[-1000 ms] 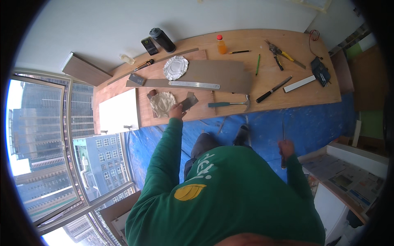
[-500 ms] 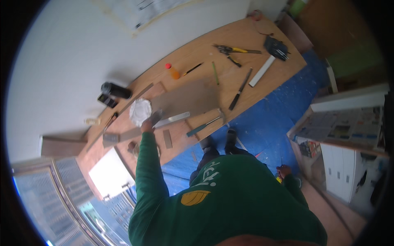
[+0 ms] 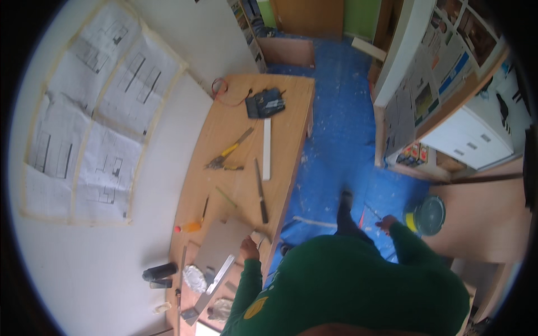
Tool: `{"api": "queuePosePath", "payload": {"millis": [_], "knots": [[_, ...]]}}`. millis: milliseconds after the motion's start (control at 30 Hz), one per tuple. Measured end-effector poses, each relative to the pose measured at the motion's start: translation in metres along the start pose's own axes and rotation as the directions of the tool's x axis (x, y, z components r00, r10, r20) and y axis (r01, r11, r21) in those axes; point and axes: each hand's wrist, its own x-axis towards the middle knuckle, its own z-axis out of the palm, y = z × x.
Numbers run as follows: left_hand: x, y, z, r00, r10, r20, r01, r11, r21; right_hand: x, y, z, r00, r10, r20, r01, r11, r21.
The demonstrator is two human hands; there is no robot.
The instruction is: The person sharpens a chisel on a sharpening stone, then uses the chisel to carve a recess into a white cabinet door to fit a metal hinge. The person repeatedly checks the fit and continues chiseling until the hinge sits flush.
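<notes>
My left hand [image 3: 249,248] is over the bench's front edge, fingers curled, beside the pale head of a hammer [image 3: 259,237]. Whether it grips the hammer's handle is hidden. Just left of it lies a grey board [image 3: 221,242]. A metal straightedge [image 3: 220,275], a dark flat blade-like tool [image 3: 209,275] and a round foil-covered dish [image 3: 194,278] sit at the board's near end. Out to the right, my right hand [image 3: 386,224] is closed on a thin rod-like tool [image 3: 372,210], held above the floor near a dark green bucket [image 3: 431,215].
Along the wooden bench [image 3: 224,123] lie pliers [image 3: 224,159], a dark-handled file-like tool [image 3: 261,193], a white strip [image 3: 267,148], a tool pouch [image 3: 265,103] and an orange bottle [image 3: 190,227]. Blue sheeting [image 3: 336,117] covers the floor. Shelving and white drawers [image 3: 471,134] stand right.
My view has turned rightward along the bench. My left hand has left the dark flat tool, which lies by the foil dish, and is now beside the hammer. My right hand still holds the thin tool.
</notes>
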Motion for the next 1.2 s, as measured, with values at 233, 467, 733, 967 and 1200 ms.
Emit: {"api": "queuePosePath", "payload": {"millis": [233,467,733,967,1200], "knots": [[0.020,0.232,0.061,0.875,0.412,0.256,-0.274,0.856,-0.439,0.058,0.023,-0.122,0.997,0.003,0.081,-0.023,0.971,0.240],[0.080,0.341,0.053,0.820,0.313,0.480,-0.241,0.948,-0.206,0.096,0.065,-0.215,0.991,0.129,0.020,-0.121,0.842,0.526],[0.131,0.387,0.054,0.711,0.297,0.637,-0.195,0.954,-0.227,0.112,0.062,-0.200,0.992,-0.113,0.046,0.100,0.969,0.225],[0.184,0.407,0.076,0.464,0.610,0.642,-0.106,0.758,-0.644,0.147,0.052,-0.189,0.986,-0.134,-0.099,0.122,0.985,-0.122],[0.213,0.430,0.020,-0.014,0.618,0.786,0.419,0.717,-0.557,0.121,-0.007,-0.237,0.938,-0.305,-0.164,0.241,0.914,-0.327]]}}
